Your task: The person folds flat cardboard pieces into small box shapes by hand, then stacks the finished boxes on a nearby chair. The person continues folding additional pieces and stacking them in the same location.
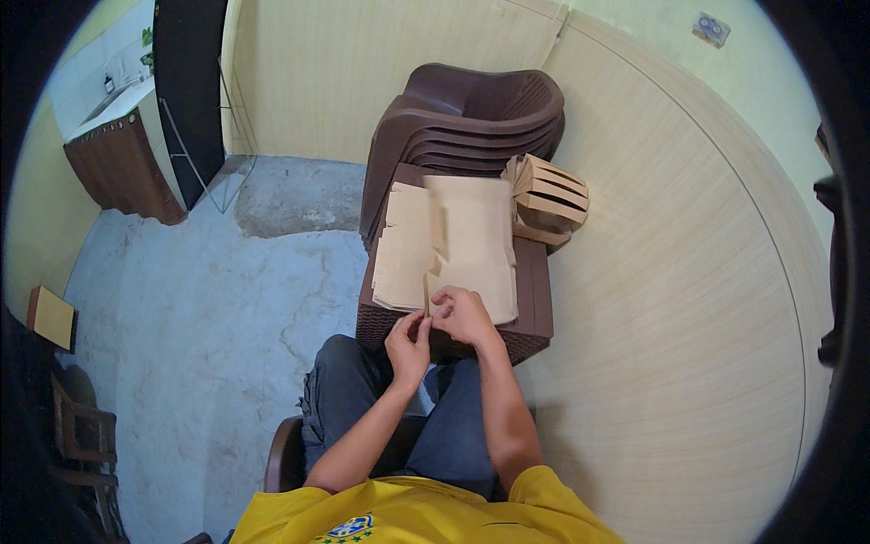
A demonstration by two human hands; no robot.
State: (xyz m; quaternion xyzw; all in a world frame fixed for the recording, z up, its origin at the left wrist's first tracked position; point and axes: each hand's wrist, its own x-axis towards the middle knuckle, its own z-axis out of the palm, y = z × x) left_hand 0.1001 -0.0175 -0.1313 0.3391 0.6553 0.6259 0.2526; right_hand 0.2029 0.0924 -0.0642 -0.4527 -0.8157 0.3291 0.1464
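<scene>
Yellow cloth of my shirt (pixel 426 512) fills the bottom of the view, and below it my legs in dark blue jeans (pixel 453 426) stretch forward from the brown chair seat (pixel 283 458) I sit on. Both my bare forearms reach out over my knees to the near edge of a low dark brown woven-pattern plastic table (pixel 535 317).

My left hand (pixel 408 343) has its fingers drawn together, pinching the lower edge of a thin tan paper piece (pixel 427 295) that stands up on its edge between my two hands. My right hand (pixel 464 313) is curled, its fingertips pressed onto the same piece from the other side, just touching the left hand's fingers. That piece sits at the near edge of the table, against a stack of flat tan kraft-paper sheets (pixel 462 245) that covers most of the tabletop; the sheets lie fanned and overlapping, the left ones stepped out past each other.

At the far right corner of the table rests a bundle of folded tan paper bags (pixel 548 195), lying tilted with their gussets showing. Behind the table stand several dark brown plastic armchairs (pixel 480 113) stacked one in another, close to the pale wood-panelled wall (pixel 671 299). Grey, patchy concrete floor (pixel 217 308) spreads out to my left.
</scene>
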